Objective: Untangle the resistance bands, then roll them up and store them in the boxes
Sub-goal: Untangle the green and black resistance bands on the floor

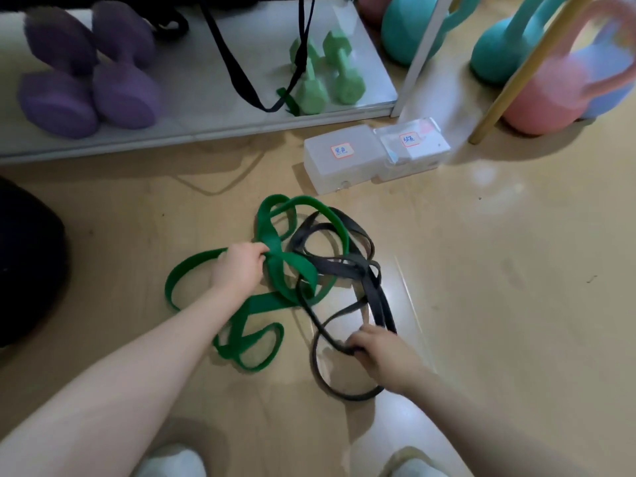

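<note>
A green resistance band point(296, 266) and a black resistance band point(347, 266) lie tangled together on the wooden floor. My left hand point(239, 270) grips the green band near the middle of the tangle. Nearer to me, my right hand point(378, 352) grips a loop of the black band. Two translucent plastic boxes with lids on and orange labels sit side by side beyond the tangle, the left box point(340, 160) and the right box point(413, 149).
A low white shelf point(206, 111) at the back carries purple dumbbells point(89, 70), green dumbbells point(327, 74) and hanging black straps point(241, 63). Teal and pink kettlebells point(537, 80) stand at the back right. A dark round object point(27, 270) lies left.
</note>
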Tool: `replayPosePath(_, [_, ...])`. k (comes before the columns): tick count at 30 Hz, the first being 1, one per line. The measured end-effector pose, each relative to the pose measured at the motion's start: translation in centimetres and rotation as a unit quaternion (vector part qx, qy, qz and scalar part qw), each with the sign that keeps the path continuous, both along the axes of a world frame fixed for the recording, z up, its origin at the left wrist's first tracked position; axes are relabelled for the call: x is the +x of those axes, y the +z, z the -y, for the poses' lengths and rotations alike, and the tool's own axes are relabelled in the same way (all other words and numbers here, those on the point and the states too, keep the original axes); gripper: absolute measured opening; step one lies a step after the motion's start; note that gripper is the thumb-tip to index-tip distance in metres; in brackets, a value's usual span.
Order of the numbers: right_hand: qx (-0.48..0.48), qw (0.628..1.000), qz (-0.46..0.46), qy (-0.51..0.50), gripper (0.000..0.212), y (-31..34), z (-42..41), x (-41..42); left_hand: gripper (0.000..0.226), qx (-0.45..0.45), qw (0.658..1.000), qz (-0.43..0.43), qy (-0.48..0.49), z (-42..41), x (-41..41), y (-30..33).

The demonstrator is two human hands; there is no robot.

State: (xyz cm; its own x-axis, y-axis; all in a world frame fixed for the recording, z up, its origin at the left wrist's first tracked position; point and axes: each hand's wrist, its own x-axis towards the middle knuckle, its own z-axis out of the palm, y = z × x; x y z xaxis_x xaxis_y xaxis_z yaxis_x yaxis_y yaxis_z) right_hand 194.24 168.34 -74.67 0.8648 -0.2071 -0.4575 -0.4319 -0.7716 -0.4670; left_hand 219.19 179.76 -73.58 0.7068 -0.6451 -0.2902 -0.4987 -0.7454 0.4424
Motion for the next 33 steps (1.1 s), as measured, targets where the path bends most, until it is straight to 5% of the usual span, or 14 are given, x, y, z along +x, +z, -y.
replayPosePath(3, [-0.029, 0.999, -0.032, 0.028, 0.030, -1.5, -1.0, 0.3, 0.040, 0.053, 0.998, 0.008, -0.025, -0.6, -1.2, -1.7])
replayPosePath(7, [-0.056, 0.969, 0.098, -0.219, 0.025, -1.2, 0.8, 2.7, 0.060, 0.124, 0.986, 0.058, -0.099, 0.1, -1.9, -2.3])
replayPosePath(10, [-0.007, 0.953, 0.107, -0.283, 0.044, -1.4, 2.6, 5.2, 0.058, 0.110, 0.976, 0.040, -0.183, 1.7, -2.2, -2.2])
replayPosePath(12, [0.061, 0.952, 0.065, -0.294, 0.052, -1.8, 3.5, 6.7, 0.057, 0.084, 0.973, 0.006, -0.217, 2.6, -2.3, -2.1])
replayPosePath(15, [0.121, 0.943, 0.083, -0.297, 0.037, -2.0, 4.4, 8.7, 0.049, -0.018, 0.985, -0.025, -0.170, 4.1, -1.8, -2.2])
replayPosePath(19, [0.007, 0.969, 0.090, -0.231, 0.036, -2.5, 5.0, 11.2, 0.043, -0.072, 0.987, 0.025, -0.144, 7.2, -0.2, -2.5])
replayPosePath(22, [-0.056, 0.975, 0.083, -0.197, 0.033, -3.2, 5.6, 12.2, 0.040, -0.033, 0.980, -0.026, -0.194, 8.7, 0.2, -2.8])
replayPosePath(27, [0.109, 0.909, 0.125, -0.381, 0.067, -4.4, 7.0, 12.1, 0.034, 0.062, 0.964, -0.077, -0.247, 7.3, -0.5, -4.8])
replayPosePath(31, [0.161, 0.882, 0.109, -0.428, 0.037, -5.1, 7.9, 12.1, 0.027, -0.021, 0.989, -0.032, -0.143, 6.8, -0.9, -5.6])
replayPosePath(33, [0.106, 0.912, 0.081, -0.388, 0.029, -5.0, 8.4, 12.7, 0.025, -0.035, 0.993, 0.003, -0.114, 6.6, -1.2, -5.7])
